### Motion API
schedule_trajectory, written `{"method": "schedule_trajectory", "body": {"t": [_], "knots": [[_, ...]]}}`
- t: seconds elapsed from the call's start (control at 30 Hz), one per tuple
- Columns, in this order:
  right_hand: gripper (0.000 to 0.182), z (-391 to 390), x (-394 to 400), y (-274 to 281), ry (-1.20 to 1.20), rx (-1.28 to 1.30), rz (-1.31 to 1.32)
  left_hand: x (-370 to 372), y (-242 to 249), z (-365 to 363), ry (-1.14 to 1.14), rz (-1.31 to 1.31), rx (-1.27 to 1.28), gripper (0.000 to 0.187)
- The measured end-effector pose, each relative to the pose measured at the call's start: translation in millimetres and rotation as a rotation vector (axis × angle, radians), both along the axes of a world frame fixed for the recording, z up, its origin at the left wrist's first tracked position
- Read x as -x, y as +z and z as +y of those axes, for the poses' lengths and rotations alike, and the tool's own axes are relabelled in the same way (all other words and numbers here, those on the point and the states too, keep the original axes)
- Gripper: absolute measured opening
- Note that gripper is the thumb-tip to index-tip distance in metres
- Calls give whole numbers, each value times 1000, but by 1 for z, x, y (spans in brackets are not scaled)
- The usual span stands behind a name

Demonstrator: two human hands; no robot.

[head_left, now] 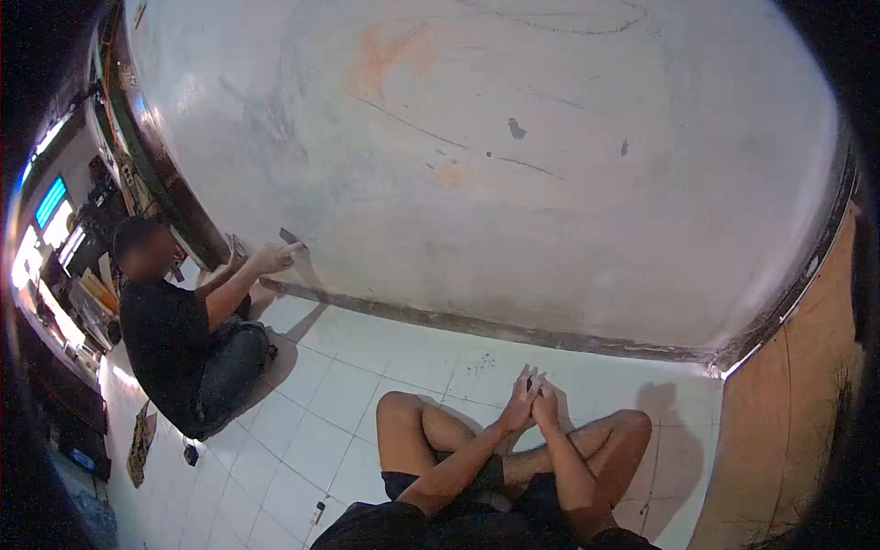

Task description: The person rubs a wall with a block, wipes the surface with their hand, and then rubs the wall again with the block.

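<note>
I sit cross-legged on the tiled floor, with my hands together over my shins, in front of the wall (550, 238). My left hand (521, 400) points toward the wall, its fingers bent around a small dark spot too tiny to name. Pressed close against it is my right hand (545, 407), its fingers folded in. Whatever lies between the two hands is mostly hidden. Dark crumbs (481, 367) lie on the floor just beyond them, near the wall's base.
To the left, a person (170, 321) in dark clothes sits by the wall, holding a dark flat-bladed tool (291, 237) near it. A brown panel (779, 394) stands at right. Small items, including a little bottle (318, 512) and a black object (191, 455), lie on the floor.
</note>
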State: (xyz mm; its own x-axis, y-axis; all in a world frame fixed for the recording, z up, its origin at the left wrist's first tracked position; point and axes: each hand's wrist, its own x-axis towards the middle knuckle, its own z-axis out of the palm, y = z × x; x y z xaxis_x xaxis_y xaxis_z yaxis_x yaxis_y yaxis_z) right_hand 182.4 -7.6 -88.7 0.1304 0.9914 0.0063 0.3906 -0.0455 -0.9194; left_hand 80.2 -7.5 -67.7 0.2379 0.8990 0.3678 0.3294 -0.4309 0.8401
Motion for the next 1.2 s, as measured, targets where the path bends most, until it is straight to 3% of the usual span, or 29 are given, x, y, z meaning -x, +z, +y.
{"method": "schedule_trajectory", "body": {"t": [0.07,0.2,0.27,0.37,0.4,0.5,0.6,0.7,0.8,0.9,1.0,1.07,1.2], "knots": [[37,-2,-1,-14,22,-183,9,4,2,0,-94,-52,106,68],[44,-17,2,37,-63,-203,153,11,17,-12,-157,-104,280,71],[44,-11,0,37,-214,-190,206,6,8,-9,-190,-377,484,78],[46,-3,-12,25,-204,128,121,8,50,-28,-237,185,150,96],[50,-1,-15,20,-160,130,229,3,47,-30,-190,157,168,109],[51,-4,-13,26,-167,-37,128,-4,51,-30,-122,371,26,112],[49,-14,-13,87,-173,209,358,-4,43,-30,-147,378,-18,113],[47,-10,-13,91,-136,432,300,1,49,-29,-83,376,7,107],[50,3,-13,50,-53,124,446,7,59,-27,-19,400,-110,101],[49,2,-15,50,-18,141,348,2,53,-24,59,352,-68,98],[43,-1,-20,54,72,265,356,7,57,-28,-15,176,-53,95],[41,-3,-20,60,94,343,546,9,63,-28,-12,60,8,84],[39,-5,-17,51,110,479,679,3,83,-28,21,-596,453,67]]}}
